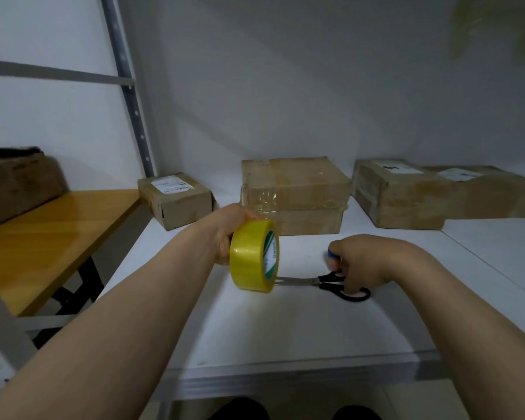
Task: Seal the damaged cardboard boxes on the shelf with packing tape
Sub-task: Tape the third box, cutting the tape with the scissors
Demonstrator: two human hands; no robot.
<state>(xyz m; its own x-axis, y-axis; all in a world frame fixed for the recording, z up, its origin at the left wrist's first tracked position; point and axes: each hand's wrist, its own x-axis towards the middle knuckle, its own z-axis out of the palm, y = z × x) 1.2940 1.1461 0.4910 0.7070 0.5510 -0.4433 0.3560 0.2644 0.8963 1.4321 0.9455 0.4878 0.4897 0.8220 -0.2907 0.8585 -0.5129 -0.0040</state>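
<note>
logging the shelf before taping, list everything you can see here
shelf boxes: five, brown cardboard, along the shelf back; the middle two look stacked
table box: one, brown cardboard, far left
tape roll: one, yellow, in the left hand
scissors: one pair, black handles, in the right hand
shelf: one, white, centre
table: one, orange-brown wood, left of the shelf
left hand: grips the tape roll
right hand: holds the scissors handles

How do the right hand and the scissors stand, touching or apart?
Touching. Head view: the right hand curls its fingers round the black handles of the scissors.
</note>
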